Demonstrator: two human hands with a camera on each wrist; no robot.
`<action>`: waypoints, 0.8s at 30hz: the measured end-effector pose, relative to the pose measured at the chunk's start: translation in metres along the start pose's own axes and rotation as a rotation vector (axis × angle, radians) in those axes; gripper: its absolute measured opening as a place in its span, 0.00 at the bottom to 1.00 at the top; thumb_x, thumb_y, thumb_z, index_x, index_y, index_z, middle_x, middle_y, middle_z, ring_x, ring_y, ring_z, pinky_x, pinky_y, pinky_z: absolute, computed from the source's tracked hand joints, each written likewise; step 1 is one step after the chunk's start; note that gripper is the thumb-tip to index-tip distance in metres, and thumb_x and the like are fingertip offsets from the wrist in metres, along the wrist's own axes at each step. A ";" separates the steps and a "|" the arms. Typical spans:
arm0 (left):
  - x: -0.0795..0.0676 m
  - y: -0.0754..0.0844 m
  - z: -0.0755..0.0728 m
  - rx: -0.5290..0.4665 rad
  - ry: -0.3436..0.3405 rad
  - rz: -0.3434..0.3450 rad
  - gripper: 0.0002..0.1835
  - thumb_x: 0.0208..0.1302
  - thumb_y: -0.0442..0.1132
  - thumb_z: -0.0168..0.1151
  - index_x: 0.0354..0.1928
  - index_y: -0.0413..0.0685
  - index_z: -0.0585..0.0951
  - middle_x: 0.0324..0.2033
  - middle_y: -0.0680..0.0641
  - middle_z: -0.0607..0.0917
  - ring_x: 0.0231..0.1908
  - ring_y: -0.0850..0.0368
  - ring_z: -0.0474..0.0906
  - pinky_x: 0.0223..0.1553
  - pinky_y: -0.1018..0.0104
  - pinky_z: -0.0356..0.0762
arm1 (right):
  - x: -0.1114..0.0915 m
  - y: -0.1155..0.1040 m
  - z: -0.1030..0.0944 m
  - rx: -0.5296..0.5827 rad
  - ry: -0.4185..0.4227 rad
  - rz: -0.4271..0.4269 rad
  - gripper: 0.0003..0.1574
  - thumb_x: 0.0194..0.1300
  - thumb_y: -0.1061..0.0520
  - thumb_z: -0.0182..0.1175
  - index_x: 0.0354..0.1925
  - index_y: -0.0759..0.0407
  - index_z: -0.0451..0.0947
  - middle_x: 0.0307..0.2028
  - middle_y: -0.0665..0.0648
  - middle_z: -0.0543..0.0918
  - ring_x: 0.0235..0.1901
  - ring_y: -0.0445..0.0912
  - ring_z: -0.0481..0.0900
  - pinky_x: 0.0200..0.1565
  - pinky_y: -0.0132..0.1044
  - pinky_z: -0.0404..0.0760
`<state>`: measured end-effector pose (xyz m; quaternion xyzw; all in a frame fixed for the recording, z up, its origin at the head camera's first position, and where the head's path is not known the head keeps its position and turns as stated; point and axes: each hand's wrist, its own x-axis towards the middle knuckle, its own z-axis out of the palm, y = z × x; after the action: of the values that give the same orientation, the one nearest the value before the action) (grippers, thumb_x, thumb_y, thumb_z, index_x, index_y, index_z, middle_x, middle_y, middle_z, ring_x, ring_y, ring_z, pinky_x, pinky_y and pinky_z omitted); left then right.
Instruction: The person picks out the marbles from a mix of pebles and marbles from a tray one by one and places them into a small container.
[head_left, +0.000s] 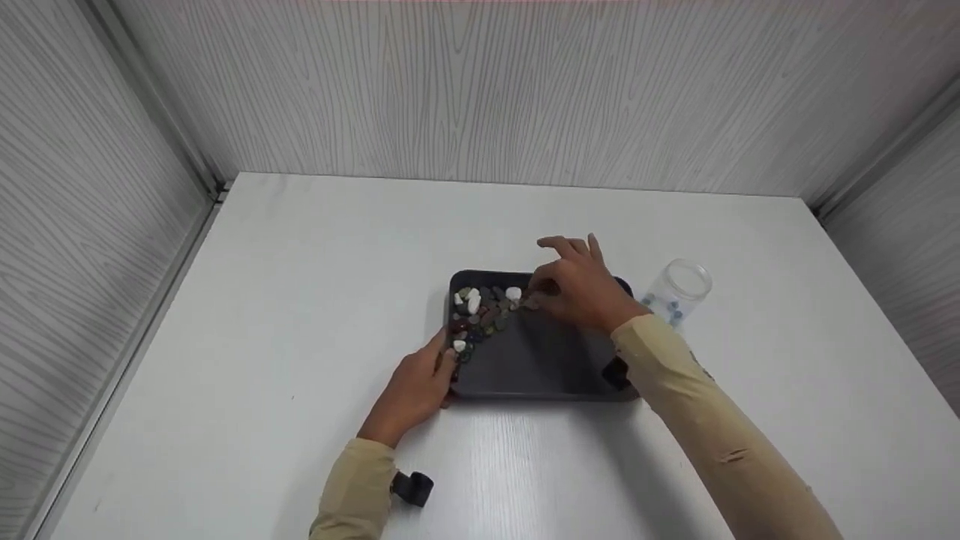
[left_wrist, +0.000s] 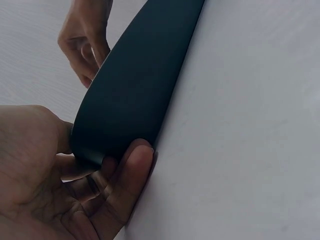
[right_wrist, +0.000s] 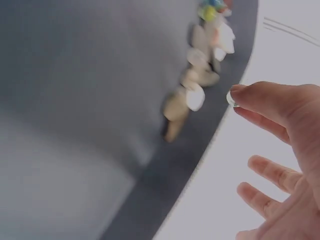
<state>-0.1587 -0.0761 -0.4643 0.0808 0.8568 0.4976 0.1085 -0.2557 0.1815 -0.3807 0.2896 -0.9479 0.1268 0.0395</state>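
Note:
A dark rectangular tray [head_left: 540, 360] lies on the white table with many small stones [head_left: 489, 315], white, brown, grey and green, gathered along its left and upper-left side. My left hand [head_left: 416, 382] grips the tray's left side, thumb at the rim; in the left wrist view its fingers [left_wrist: 132, 172] curl at the tray's corner. Over the tray's far part is my right hand [head_left: 581, 289]. Between thumb and index finger it pinches a small clear glass bead [right_wrist: 231, 98], seen in the right wrist view, with the other fingers spread.
Just right of the tray stands a clear jar [head_left: 688, 279] with several blue pieces inside, partly behind the right forearm. White wood-grain panels [head_left: 450, 90] rise at the back and both sides of the table [head_left: 300, 315].

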 end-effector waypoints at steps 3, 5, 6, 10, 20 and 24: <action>0.000 -0.002 -0.001 0.005 -0.005 0.001 0.30 0.83 0.42 0.41 0.80 0.45 0.53 0.29 0.48 0.80 0.23 0.57 0.80 0.42 0.54 0.78 | -0.005 0.006 -0.017 -0.001 0.053 0.002 0.05 0.64 0.56 0.71 0.39 0.54 0.90 0.69 0.66 0.69 0.68 0.64 0.63 0.68 0.73 0.42; 0.000 -0.003 -0.001 0.006 -0.005 -0.004 0.30 0.83 0.42 0.42 0.80 0.45 0.53 0.30 0.47 0.81 0.23 0.57 0.80 0.40 0.55 0.78 | -0.009 0.013 -0.029 -0.002 0.094 0.007 0.05 0.64 0.57 0.71 0.39 0.55 0.90 0.68 0.67 0.68 0.67 0.66 0.63 0.68 0.73 0.42; 0.000 -0.004 -0.001 0.006 -0.003 -0.004 0.29 0.83 0.41 0.42 0.80 0.45 0.53 0.31 0.47 0.81 0.23 0.57 0.80 0.40 0.56 0.78 | -0.012 0.017 -0.035 0.001 0.121 0.006 0.05 0.64 0.57 0.71 0.39 0.56 0.89 0.68 0.67 0.69 0.66 0.67 0.64 0.68 0.73 0.42; 0.000 -0.003 -0.003 0.005 0.008 0.008 0.29 0.83 0.41 0.42 0.80 0.44 0.55 0.34 0.46 0.82 0.23 0.57 0.81 0.39 0.56 0.79 | -0.027 0.040 -0.057 0.006 0.229 0.014 0.05 0.62 0.60 0.72 0.38 0.60 0.89 0.66 0.69 0.70 0.65 0.69 0.64 0.67 0.74 0.43; 0.000 -0.001 -0.004 0.012 0.009 0.011 0.29 0.82 0.41 0.41 0.80 0.44 0.55 0.30 0.47 0.81 0.23 0.58 0.80 0.44 0.52 0.77 | -0.078 0.095 -0.090 -0.001 0.392 0.046 0.04 0.57 0.68 0.73 0.33 0.66 0.88 0.58 0.77 0.75 0.63 0.67 0.68 0.57 0.70 0.56; 0.000 -0.002 -0.003 0.007 0.009 0.002 0.29 0.82 0.41 0.41 0.80 0.43 0.54 0.31 0.47 0.81 0.23 0.58 0.80 0.44 0.52 0.78 | -0.090 0.107 -0.092 -0.030 0.405 0.090 0.04 0.56 0.67 0.73 0.33 0.66 0.88 0.57 0.78 0.75 0.60 0.72 0.69 0.56 0.74 0.55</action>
<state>-0.1594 -0.0800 -0.4643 0.0798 0.8588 0.4952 0.1039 -0.2410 0.3397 -0.3288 0.2148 -0.9344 0.1702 0.2278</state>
